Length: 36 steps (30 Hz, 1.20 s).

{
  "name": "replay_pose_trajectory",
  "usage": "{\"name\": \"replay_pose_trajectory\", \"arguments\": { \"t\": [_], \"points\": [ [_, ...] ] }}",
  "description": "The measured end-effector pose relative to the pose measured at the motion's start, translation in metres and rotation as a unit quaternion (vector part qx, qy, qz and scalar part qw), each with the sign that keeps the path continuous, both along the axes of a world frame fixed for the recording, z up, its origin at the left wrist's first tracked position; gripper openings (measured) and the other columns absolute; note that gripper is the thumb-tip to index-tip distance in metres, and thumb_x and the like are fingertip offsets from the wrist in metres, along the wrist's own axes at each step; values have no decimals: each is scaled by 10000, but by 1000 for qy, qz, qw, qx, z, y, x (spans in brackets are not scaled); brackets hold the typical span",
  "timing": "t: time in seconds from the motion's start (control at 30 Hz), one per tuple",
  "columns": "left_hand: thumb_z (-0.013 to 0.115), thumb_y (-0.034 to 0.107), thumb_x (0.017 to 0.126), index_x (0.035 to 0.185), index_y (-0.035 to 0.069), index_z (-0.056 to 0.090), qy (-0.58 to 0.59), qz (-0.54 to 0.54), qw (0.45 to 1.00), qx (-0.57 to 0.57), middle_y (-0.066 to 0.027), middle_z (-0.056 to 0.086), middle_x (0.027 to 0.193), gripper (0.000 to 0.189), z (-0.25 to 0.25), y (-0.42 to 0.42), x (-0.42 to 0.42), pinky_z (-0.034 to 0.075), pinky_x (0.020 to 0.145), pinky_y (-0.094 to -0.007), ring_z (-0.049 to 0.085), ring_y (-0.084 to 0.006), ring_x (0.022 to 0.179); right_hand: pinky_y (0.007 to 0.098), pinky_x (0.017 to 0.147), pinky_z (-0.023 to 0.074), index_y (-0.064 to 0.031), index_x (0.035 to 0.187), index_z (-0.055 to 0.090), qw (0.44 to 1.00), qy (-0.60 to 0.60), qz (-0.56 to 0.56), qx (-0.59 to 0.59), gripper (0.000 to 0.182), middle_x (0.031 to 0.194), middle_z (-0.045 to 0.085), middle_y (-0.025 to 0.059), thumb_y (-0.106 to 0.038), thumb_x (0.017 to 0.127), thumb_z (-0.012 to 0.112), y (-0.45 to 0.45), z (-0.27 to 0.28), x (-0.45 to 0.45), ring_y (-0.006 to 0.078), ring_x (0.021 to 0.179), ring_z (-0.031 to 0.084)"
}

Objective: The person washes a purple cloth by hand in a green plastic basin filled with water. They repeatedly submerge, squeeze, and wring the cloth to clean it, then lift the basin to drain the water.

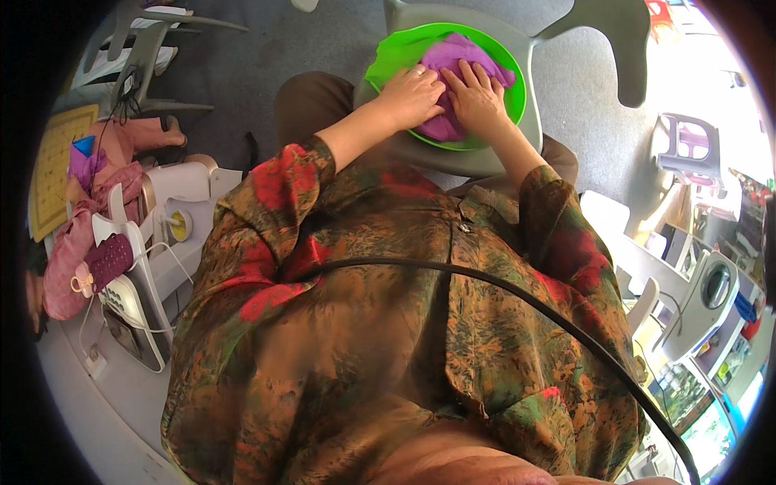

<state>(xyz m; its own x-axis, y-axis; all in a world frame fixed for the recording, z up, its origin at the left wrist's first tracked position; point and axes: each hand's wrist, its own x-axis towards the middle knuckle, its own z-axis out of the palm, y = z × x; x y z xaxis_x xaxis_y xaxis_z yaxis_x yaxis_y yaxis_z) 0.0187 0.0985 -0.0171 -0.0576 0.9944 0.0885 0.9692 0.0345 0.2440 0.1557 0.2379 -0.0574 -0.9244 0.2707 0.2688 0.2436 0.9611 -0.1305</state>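
A bright green plastic basin (514, 112) sits on the seat of a grey plastic chair (418, 156), between my knees. Inside it lies a bunched purple cloth (456, 51), folded over itself and reaching the basin's right wall. My left hand (413, 96), with a ring on one finger, has its fingers curled into the cloth's left side. Just beside it, my right hand (477, 102) rests on the cloth with its fingers spread and pointing forward. The cloth under both palms is hidden.
To the left are another person in pink clothes (124, 136), a yellow cutting mat (57, 170), a white sewing machine (182, 182) and a maroon pouch (110, 260). A black cable (485, 276) crosses my chest. At right stand a grey stool (688, 148) and a cluttered white table (652, 260).
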Motion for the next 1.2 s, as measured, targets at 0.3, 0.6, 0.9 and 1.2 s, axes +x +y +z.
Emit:
{"name": "replay_pose_trajectory", "arguments": {
  "t": [0.3, 0.6, 0.9, 1.2],
  "points": [
    [690, 350, 840, 1361, 140, 473, 35, 39, 994, -99, -112, 440, 1418, 603, -7, 5, -4, 336, 1064, -480, 389, -322, 1344, 676, 959, 339, -170, 1406, 438, 986, -114, -120, -1, 634, 1454, 368, 231, -499, 878, 562, 15, 4, 19, 443, 1327, 353],
    [643, 257, 880, 1436, -17, 348, 28, 1, 999, -37, -231, 319, 1502, 687, -14, -6, 35, 199, 1172, -489, 236, -375, 1433, 653, 901, 403, -188, 1389, 465, 986, -140, -84, -23, 574, 1433, 397, 191, -399, 869, 583, -10, 20, 28, 412, 1285, 399],
    [687, 260, 852, 1536, 116, 177, 16, 14, 971, -240, -220, 126, 1584, 865, 9, 2, -11, 87, 1172, -589, 88, -359, 1482, 600, 926, 406, -199, 1326, 532, 988, -113, -106, -17, 458, 1373, 464, 124, -293, 879, 565, 17, 14, 15, 358, 1228, 456],
    [506, 283, 946, 1476, 9, 295, 28, 48, 994, -99, -277, 250, 1521, 634, -14, 13, 7, 174, 1148, -590, 181, -434, 1439, 519, 937, 413, -100, 1322, 494, 980, -11, -196, -41, 504, 1337, 509, 154, -223, 846, 603, 32, 44, 46, 389, 1121, 505]
  ]
}}
